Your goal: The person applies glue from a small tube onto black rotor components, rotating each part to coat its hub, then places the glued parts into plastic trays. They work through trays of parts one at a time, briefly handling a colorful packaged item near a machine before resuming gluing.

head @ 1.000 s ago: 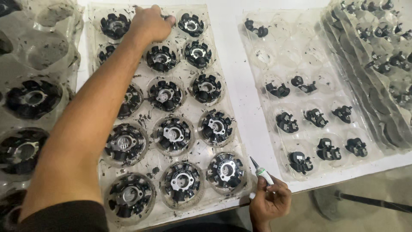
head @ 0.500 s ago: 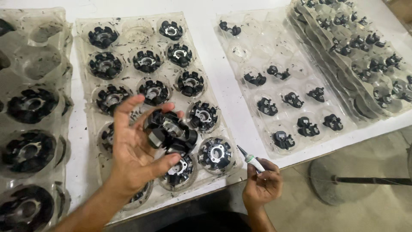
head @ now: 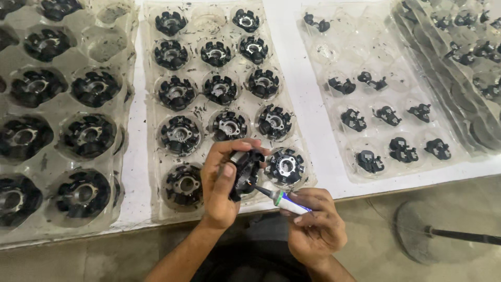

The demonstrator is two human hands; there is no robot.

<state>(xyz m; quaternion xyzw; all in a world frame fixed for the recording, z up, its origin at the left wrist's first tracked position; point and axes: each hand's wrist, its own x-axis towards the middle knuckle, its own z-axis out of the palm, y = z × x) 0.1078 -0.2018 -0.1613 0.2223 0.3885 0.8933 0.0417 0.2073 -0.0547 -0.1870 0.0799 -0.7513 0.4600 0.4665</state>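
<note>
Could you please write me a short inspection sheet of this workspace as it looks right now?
Surface: white table with black specks.
Job's things: black round part in the left hand; small tube in the right hand, its nozzle at the part.
Clutter: middle clear tray of round parts; right tray of smaller black pieces; tray stack far right.
Grip: both hands closed on their items.
Cables: nothing seen.
Surroundings: concrete floor, round stand base.
</note>
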